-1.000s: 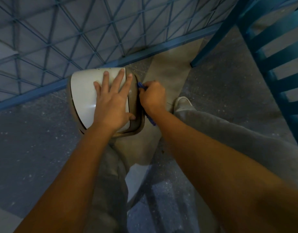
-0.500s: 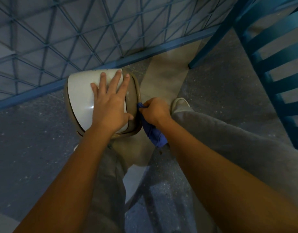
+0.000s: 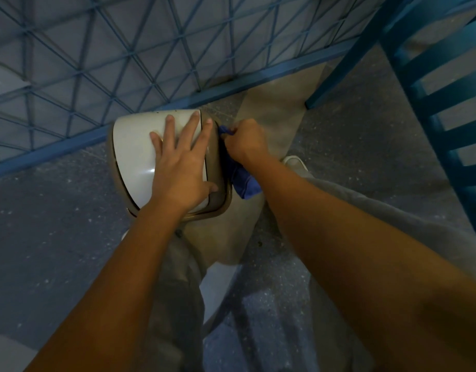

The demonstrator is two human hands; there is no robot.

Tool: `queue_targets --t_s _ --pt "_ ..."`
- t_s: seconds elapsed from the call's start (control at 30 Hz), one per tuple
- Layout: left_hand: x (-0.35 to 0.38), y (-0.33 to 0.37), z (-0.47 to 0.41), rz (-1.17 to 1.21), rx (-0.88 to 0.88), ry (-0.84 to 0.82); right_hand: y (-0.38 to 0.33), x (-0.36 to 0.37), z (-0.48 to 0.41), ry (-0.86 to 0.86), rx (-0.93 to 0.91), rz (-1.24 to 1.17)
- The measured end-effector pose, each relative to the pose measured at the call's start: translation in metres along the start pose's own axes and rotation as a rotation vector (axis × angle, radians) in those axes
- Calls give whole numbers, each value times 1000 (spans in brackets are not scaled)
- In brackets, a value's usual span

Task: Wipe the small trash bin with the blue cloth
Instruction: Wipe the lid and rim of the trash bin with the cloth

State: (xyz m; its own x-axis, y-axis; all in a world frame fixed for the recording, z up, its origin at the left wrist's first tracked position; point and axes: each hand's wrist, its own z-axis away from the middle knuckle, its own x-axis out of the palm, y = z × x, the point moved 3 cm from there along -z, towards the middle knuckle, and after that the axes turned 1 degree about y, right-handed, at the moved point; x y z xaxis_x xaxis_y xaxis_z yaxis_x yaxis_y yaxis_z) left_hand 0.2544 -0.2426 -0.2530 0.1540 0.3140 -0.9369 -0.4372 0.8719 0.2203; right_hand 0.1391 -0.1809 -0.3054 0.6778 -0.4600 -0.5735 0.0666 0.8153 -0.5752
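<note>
The small trash bin [image 3: 132, 157] stands on the floor in front of me, with a white domed lid and a tan rim. My left hand [image 3: 177, 167] lies flat on the lid, fingers spread and straight. My right hand [image 3: 246, 142] grips the blue cloth [image 3: 245, 183] and holds it against the bin's right side, near the upper part of the rim. Most of the cloth hangs below my fist; the bin's body is hidden under the lid.
A blue metal lattice fence [image 3: 151, 49] runs just behind the bin. A blue slatted chair [image 3: 446, 89] stands at the right. My grey trouser legs [image 3: 365, 210] and a white shoe [image 3: 294, 162] are beside the bin on the speckled floor.
My right hand went down the bin's right side with the cloth, then came back up toward the far end of the rim. My left hand stayed flat on the lid.
</note>
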Motion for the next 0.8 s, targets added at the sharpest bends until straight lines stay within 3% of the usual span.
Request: queue_targets --t_s 0.4,0.57,0.8 --pt "-2 0 2 1 0 -7 41 21 55 11 2 -55" --pt "-4 4 5 14 65 -33 53 16 67 -104 67 -202" --pt "-2 9 11 47 104 22 64 25 77 -141 252 -512"
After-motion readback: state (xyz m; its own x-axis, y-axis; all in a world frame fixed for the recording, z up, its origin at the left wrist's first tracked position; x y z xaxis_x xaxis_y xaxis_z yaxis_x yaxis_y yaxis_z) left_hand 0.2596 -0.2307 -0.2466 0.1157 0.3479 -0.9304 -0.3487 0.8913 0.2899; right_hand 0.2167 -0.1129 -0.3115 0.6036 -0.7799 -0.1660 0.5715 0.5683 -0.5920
